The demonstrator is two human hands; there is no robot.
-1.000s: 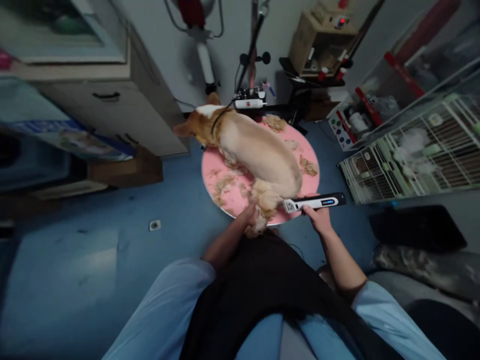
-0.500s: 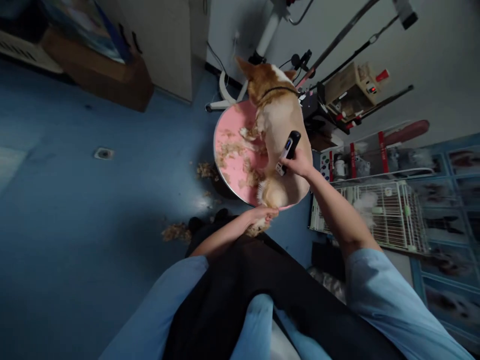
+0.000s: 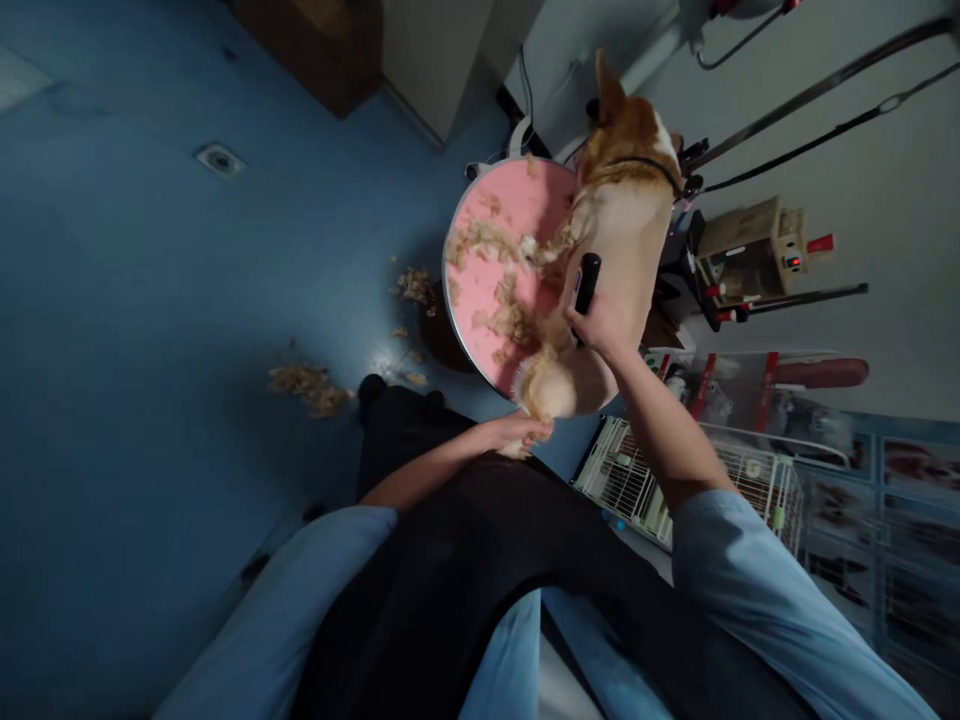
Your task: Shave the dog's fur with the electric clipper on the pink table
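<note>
Moved: clipper (image 3: 586,283) now higher up the dog's (image 3: 615,240) back, upper centre.
Right hand (image 3: 600,330): grips the clipper.
Left hand (image 3: 521,432): clasps the dog's tail end, lower centre.

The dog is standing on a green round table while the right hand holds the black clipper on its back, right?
Not quite. The head view shows the round table is pink, not green. The rest holds: the dog stands on it, and the right hand holds the black clipper on its back.

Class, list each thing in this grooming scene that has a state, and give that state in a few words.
Dog: standing on the table, leash on.
Clipper: gripped in the right hand, against the dog's back.
Left hand: holding the dog's rear fur.
Pink table: strewn with cut fur.
Floor: fur clumps scattered.
</note>
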